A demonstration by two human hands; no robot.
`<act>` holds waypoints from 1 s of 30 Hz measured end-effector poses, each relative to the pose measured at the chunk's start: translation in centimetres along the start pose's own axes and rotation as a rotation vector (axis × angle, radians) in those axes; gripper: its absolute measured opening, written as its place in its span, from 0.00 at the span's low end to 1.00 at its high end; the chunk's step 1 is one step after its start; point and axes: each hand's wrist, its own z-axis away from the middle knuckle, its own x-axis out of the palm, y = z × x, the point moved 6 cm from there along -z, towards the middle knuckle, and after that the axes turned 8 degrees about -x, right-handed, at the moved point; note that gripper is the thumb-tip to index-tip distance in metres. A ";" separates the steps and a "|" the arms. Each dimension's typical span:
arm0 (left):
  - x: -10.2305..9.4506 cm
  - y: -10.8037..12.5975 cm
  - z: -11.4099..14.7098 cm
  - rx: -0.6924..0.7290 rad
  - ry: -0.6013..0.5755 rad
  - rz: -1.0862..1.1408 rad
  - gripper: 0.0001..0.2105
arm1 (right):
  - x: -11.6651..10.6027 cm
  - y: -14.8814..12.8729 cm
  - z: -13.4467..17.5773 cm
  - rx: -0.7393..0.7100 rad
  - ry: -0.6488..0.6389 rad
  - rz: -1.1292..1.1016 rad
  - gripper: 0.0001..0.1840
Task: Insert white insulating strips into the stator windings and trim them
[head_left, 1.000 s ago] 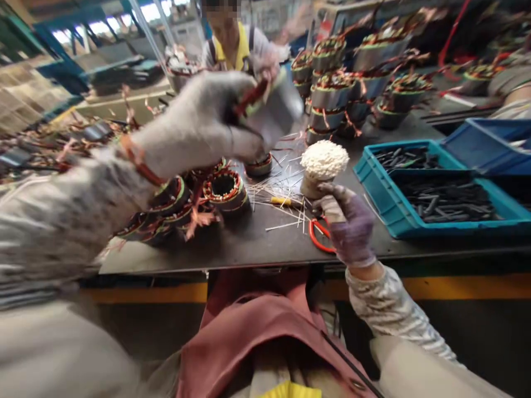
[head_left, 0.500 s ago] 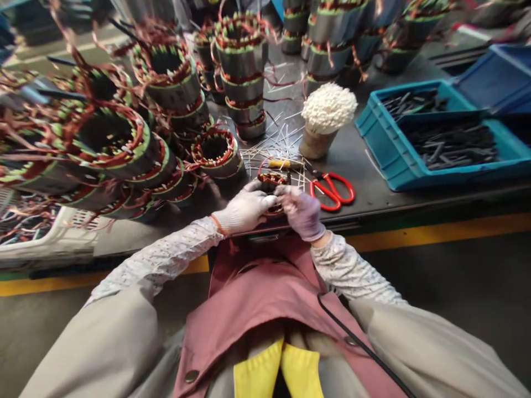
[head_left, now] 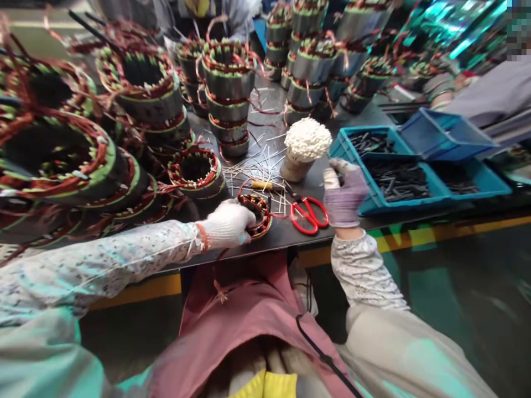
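My left hand (head_left: pixel 230 223), in a white glove, grips the near left side of a small wound motor stator (head_left: pixel 264 225) at the table's front edge. Copper windings ring the stator's top, and a short black sleeve stands up at its right side. Over the table, between the red-handled scissors (head_left: pixel 305 219) and the blue bins, is my right hand (head_left: pixel 346 196) in a purple glove. Its thumb and fingers are bent but apart, with nothing visible between them. Behind the stator lies a yellow-handled tool (head_left: pixel 265 186) among scattered white sticks (head_left: pixel 253 174).
Stacked stators (head_left: pixel 230 94) crowd the left and back. A cup (head_left: pixel 296 167) packed with white-tipped sticks stands behind the scissors. Blue bins (head_left: pixel 365 193) at right hold short black tubes (head_left: pixel 400 179). Another person's sleeve (head_left: pixel 485 99) shows at the far right.
My right hand has left the stator and moved right towards the blue bins. My left hand stays on the stator. The view has shifted, bringing another person's arm into sight.
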 end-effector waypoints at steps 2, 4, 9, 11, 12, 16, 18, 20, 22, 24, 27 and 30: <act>-0.2 0.1 0.0 -0.028 0.036 -0.003 0.05 | 1.0 -0.9 -1.6 -0.149 -0.081 0.255 0.13; -0.1 0.4 0.4 -0.047 0.044 0.023 0.04 | 3.1 -1.4 -2.9 -0.198 -0.182 0.403 0.15; 0.6 0.9 2.0 -0.086 0.088 -0.047 0.10 | 6.9 -1.3 -5.0 -0.273 -0.303 0.421 0.15; 1.1 0.4 2.8 -0.065 0.109 -0.027 0.16 | 6.2 -1.5 -5.6 -0.361 -0.195 0.331 0.12; 1.3 0.0 3.1 -0.058 0.107 0.007 0.19 | 5.5 -1.6 -6.0 -0.399 -0.110 0.267 0.10; 1.5 -2.1 3.6 -0.128 0.057 0.065 0.30 | 2.3 -3.2 -6.9 -0.481 0.203 -0.035 0.13; 1.3 -2.0 3.4 -0.095 0.023 0.011 0.30 | 1.4 -5.1 -6.2 -0.486 0.224 -0.159 0.13; 1.2 -1.1 3.0 -0.013 0.031 -0.051 0.24 | 0.9 -7.4 -4.2 -0.460 0.210 -0.282 0.11; 1.3 -0.5 2.5 0.015 0.082 -0.030 0.18 | 0.2 -9.3 -0.9 -0.412 0.215 -0.381 0.09; 1.8 -0.4 1.9 -0.012 0.154 0.119 0.14 | -0.3 -10.2 3.2 -0.327 0.185 -0.422 0.09; 2.8 -0.6 1.3 -0.076 0.278 0.378 0.11 | -1.0 -9.8 9.5 -0.207 0.062 -0.446 0.06; 3.2 -0.3 1.3 -0.100 0.402 0.409 0.09 | -1.9 -9.4 15.3 -0.234 -0.187 -0.370 0.06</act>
